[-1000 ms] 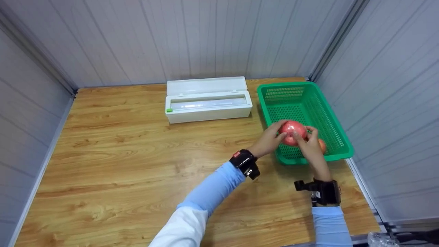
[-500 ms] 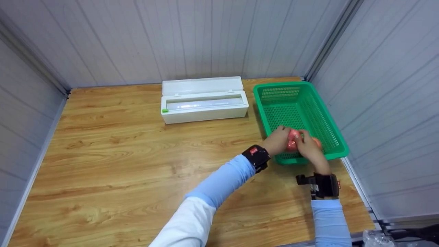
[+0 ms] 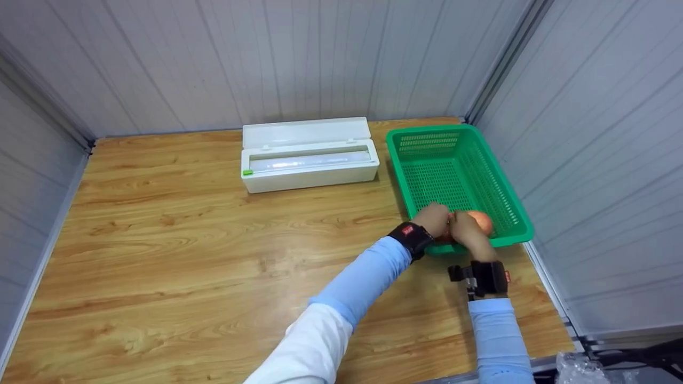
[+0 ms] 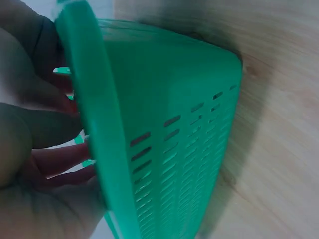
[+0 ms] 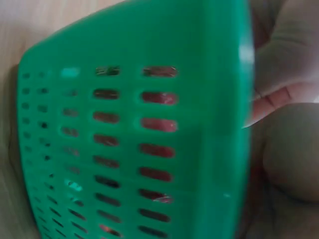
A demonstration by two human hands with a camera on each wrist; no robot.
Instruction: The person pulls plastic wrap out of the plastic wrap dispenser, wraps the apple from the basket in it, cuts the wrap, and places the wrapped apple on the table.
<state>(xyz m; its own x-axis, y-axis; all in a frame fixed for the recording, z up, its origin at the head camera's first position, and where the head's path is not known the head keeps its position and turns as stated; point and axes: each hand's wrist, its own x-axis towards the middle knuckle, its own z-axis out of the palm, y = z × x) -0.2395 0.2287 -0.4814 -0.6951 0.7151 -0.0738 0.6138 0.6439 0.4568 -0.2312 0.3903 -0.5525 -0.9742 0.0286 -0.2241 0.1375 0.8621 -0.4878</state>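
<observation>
Both hands reach into the near left corner of the green plastic basket (image 3: 400, 176). Fingers of my left hand (image 3: 433, 218) curl down around a red round fruit (image 3: 444, 238) with a shiny surface, mostly covered by the hands. My right hand (image 3: 467, 230) grips the same fruit from the other side, thumb toward the left hand. An orange-red fruit (image 3: 481, 221) lies in the basket just right of the right hand. In the right wrist view, red shows through the slots of the basket wall (image 5: 189, 199). The left wrist view has curled fingers (image 4: 55, 119) behind the rim.
A white cling-film box (image 3: 309, 176) with its lid raised and a green slider at its left end stands left of the basket on the wooden table (image 3: 187, 256). Pale panel walls (image 3: 597, 160) enclose the table. Crumpled clear plastic (image 3: 579, 368) lies at the lower right.
Both hands have lowered the red fruit into the basket's near left corner, where it is now largely hidden. The orange-red fruit shows more. The head view has shifted slightly right.
</observation>
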